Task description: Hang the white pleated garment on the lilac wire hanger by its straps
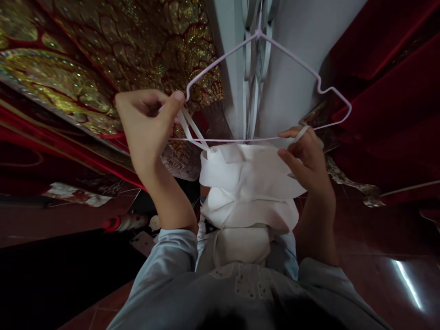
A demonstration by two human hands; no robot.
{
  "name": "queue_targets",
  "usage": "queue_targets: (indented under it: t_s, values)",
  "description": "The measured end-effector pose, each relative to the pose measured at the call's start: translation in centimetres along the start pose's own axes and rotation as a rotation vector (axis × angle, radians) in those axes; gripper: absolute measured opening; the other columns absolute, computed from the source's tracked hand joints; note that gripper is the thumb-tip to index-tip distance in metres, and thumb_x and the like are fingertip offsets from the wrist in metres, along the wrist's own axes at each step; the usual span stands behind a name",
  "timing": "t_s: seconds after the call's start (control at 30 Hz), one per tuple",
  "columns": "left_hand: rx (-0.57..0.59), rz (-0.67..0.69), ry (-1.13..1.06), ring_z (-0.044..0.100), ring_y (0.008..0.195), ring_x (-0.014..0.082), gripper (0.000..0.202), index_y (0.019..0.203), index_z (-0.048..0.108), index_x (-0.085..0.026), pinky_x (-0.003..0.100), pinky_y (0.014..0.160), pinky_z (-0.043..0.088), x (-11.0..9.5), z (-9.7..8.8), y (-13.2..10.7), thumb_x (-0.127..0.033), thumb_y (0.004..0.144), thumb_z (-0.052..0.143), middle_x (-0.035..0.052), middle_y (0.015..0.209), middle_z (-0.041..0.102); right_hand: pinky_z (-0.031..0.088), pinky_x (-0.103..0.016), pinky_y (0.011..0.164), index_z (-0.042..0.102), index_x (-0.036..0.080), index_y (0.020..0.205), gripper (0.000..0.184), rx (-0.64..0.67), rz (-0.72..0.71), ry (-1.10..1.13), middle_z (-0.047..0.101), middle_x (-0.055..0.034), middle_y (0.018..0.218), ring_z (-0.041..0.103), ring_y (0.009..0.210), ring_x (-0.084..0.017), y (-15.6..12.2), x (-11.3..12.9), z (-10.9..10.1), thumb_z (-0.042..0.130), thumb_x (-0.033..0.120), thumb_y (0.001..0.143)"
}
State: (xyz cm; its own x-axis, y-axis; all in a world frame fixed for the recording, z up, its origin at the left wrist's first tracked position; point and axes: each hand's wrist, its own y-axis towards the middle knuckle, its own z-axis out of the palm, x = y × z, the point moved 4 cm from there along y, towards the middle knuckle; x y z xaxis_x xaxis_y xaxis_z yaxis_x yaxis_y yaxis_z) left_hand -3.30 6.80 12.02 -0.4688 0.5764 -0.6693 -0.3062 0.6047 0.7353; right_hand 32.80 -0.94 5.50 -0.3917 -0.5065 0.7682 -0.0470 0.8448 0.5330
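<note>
Left hand: grip pinched on left end of the hanger, strap at its fingers.
Right hand: grip parted, other strap looped over fingers.
Garment: white, below the hanger's bar.

One hanger, two hands

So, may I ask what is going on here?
A person is handling a white ruffled garment at a pale pink clothes hanger. The left hand pinches a white strap at the hanger's left end. The right hand has a white band over its fingers. The garment is between the hands, its upper edge near the hanger's bar.
</note>
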Motion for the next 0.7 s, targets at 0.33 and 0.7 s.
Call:
queue_targets:
  t_s: [0.33,0.7]
  values:
    - [0.240,0.090,-0.306,0.068,0.073,0.0133,0.023,0.093,0.089,-0.018,0.021,0.067,0.053,-1.7,0.6,-1.4,0.002,0.089,0.078,0.0002,0.084,0.081,0.049,-0.030,0.063,0.076,0.032,0.125,0.027,-0.051,-0.035,-0.018,0.065,-0.0043,0.116,0.052,0.078,-0.013,0.1,-0.3,0.4,0.074,0.041,0.100]
    - [-0.041,0.018,-0.393,0.071,0.083,0.0179,0.032,0.109,0.078,-0.020,0.027,0.072,0.055,-1.7,0.2,-2.5,-0.030,0.084,0.096,0.0021,0.096,0.080,0.050,-0.031,0.065,0.077,0.035,0.126,0.028,-0.070,-0.036,-0.005,0.066,-0.0040,0.117,0.052,0.076,-0.013,-0.3,-0.6,0.8,0.074,0.044,0.100]
